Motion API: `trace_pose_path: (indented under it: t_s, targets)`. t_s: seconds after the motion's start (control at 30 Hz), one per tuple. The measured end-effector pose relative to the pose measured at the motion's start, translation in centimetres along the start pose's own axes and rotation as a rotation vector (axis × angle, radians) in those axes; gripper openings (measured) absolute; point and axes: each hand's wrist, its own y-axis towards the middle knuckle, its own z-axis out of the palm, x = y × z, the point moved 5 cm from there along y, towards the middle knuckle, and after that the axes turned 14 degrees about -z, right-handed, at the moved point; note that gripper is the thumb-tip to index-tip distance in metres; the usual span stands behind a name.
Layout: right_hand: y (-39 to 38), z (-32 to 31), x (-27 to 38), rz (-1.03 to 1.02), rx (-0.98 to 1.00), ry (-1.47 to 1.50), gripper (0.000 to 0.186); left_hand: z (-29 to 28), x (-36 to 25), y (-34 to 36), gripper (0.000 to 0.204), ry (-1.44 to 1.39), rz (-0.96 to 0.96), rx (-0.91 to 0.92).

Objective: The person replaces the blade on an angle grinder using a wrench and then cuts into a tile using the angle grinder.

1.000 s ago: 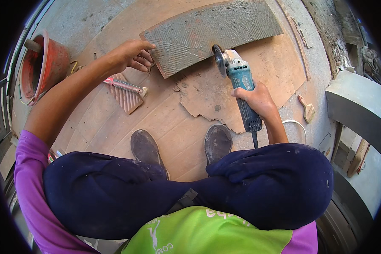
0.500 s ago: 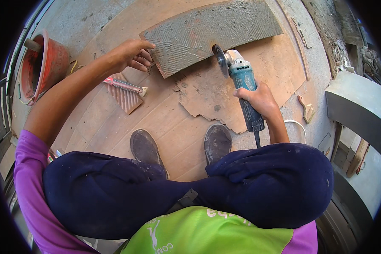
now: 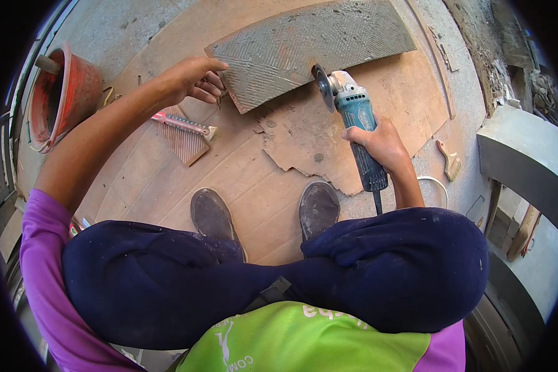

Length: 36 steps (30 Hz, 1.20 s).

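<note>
My right hand is wrapped around the body of a teal and black angle grinder, its thumb across the near side. The grinder's disc stands at the near long edge of a tile, beside a dark brownish spot. Grey mortar combed into ridges covers the tile's upper face. At the tile's left end, my left hand has its thumb on the edge and its fingers curled beneath. Beside that hand lie a small ribbed tile offcut and a pink-handled tool across it.
A red bucket with a stick handle stands at the left. Under the tile lies a torn brown board. A paintbrush and a white cable are at the right, near a grey slab. My shoes are close to the board.
</note>
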Motion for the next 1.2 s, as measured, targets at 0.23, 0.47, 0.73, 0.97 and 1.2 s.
trace_pose_path:
  t_s: [0.23, 0.47, 0.73, 0.97, 1.2]
  targets:
    - [-0.1, -0.5, 0.1, 0.01, 0.025, -0.037, 0.043, 0.4, -0.5, -0.1, 0.042, 0.019, -0.001, 0.003]
    - [0.0, 0.2, 0.4, 0.021, 0.09, -0.045, 0.043, -0.2, 0.1, -0.5, 0.042, 0.008, -0.009, -0.02]
    - [0.0, 0.1, 0.3, 0.012, 0.057, -0.02, 0.042, -0.3, 0.1, -0.3, 0.041, 0.007, -0.008, -0.024]
    - [0.0, -0.3, 0.6, 0.003, 0.031, -0.051, 0.044, 0.0, -0.1, -0.1, 0.04, 0.008, -0.008, 0.007]
    - [-0.2, -0.7, 1.1, 0.011, 0.067, -0.056, 0.047, 0.3, -0.4, -0.2, 0.04, 0.007, -0.002, 0.005]
